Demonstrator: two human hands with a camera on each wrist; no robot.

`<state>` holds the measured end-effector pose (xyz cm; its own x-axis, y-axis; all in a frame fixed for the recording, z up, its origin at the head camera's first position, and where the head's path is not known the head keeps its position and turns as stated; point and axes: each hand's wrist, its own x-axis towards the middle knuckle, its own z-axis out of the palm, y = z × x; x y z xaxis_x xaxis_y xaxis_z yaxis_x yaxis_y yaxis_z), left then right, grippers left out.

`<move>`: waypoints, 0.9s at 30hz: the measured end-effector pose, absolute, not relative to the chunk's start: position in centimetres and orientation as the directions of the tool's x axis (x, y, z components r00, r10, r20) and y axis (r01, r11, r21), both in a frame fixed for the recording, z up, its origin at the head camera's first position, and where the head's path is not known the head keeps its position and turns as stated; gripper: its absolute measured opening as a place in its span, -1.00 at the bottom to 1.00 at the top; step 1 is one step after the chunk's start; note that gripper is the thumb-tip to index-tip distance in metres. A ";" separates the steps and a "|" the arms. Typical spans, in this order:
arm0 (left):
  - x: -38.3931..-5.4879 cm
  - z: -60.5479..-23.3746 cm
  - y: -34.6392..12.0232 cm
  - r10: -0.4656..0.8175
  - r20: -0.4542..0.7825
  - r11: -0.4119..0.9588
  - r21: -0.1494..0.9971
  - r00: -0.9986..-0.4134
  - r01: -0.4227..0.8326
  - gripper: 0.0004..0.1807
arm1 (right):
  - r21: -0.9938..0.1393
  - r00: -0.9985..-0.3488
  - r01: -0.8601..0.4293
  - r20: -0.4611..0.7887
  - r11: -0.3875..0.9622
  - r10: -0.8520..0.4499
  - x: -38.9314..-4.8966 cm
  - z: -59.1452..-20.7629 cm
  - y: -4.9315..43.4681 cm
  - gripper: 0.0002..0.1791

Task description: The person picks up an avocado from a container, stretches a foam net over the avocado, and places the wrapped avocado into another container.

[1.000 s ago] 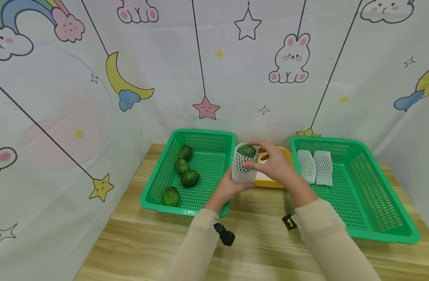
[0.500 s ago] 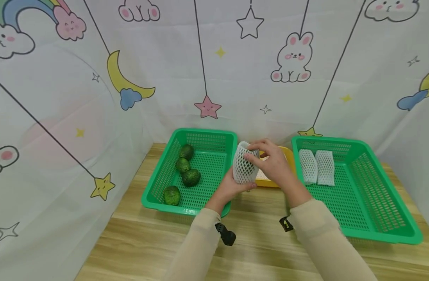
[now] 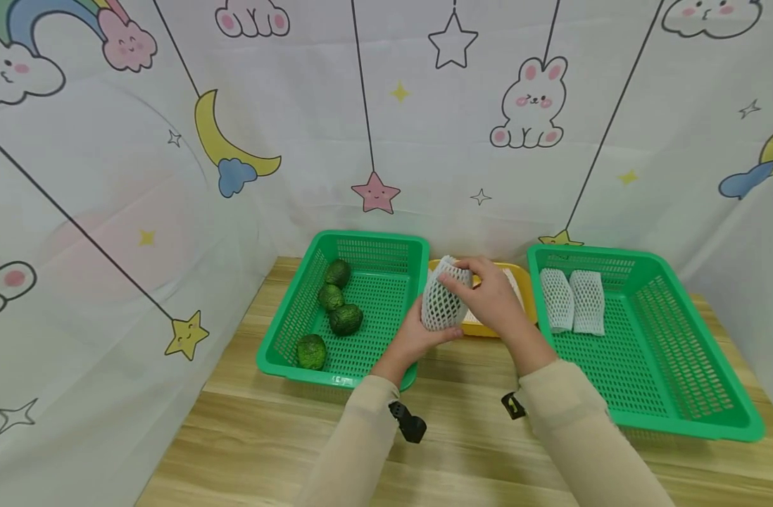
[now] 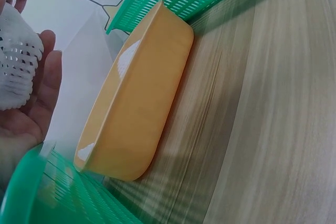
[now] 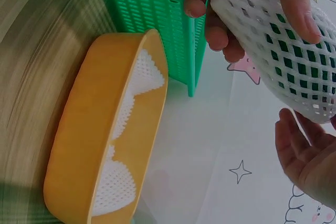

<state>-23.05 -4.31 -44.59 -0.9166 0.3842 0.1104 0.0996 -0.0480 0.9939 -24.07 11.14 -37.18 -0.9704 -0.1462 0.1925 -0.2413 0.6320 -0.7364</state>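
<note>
The right basket (image 3: 627,355), with two white nets (image 3: 587,301) in it, stands right of the yellow tray (image 4: 149,98); the left basket (image 3: 379,306), with four avocados (image 3: 346,320), stands left of it. Raised near the tray's left end is the netted avocado (image 3: 442,304): my left hand (image 3: 418,332) cups its base, my right hand (image 3: 493,297) pinches its upper end.

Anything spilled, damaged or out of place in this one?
Nothing stands out: four avocados lie in the left green basket, two net sleeves side by side in the right green basket, and the left hand and right hand hold a netted avocado.
</note>
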 end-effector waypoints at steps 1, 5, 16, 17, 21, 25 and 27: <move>-23.2 -44.8 -4.3 0.383 0.104 -0.045 0.995 -0.918 0.093 -0.17 | -0.732 -0.973 -0.233 0.180 0.641 -0.148 -24.1 -37.2 11.2 -0.32; -23.7 -46.0 -4.1 0.380 0.091 -0.052 0.996 -0.921 0.078 -0.20 | -0.746 -0.980 -0.199 0.144 0.636 -0.137 -24.2 -37.4 11.2 -0.26; -24.0 -46.5 -3.9 0.390 0.114 -0.113 0.991 -0.914 0.076 -0.17 | -0.866 -0.983 -0.166 0.105 0.472 -0.152 -24.0 -38.2 11.5 -0.28; -23.8 -46.1 -3.9 0.390 0.120 -0.116 0.990 -0.913 0.080 -0.16 | -0.862 -0.982 -0.169 0.104 0.478 -0.160 -24.0 -38.3 11.5 -0.28; -23.1 -44.7 -4.0 0.389 0.128 -0.108 0.990 -0.912 0.092 -0.18 | -0.865 -0.980 -0.172 0.104 0.471 -0.168 -24.0 -38.6 11.7 -0.24; -22.6 -44.0 -4.0 0.387 0.126 -0.134 0.988 -0.913 0.079 -0.22 | -0.939 -0.977 -0.115 0.048 0.323 -0.210 -23.9 -39.1 11.9 -0.09; -22.5 -43.9 -4.1 0.384 0.132 -0.161 0.984 -0.914 0.074 -0.23 | -0.971 -0.965 -0.043 -0.021 0.235 -0.263 -23.9 -39.4 12.1 -0.03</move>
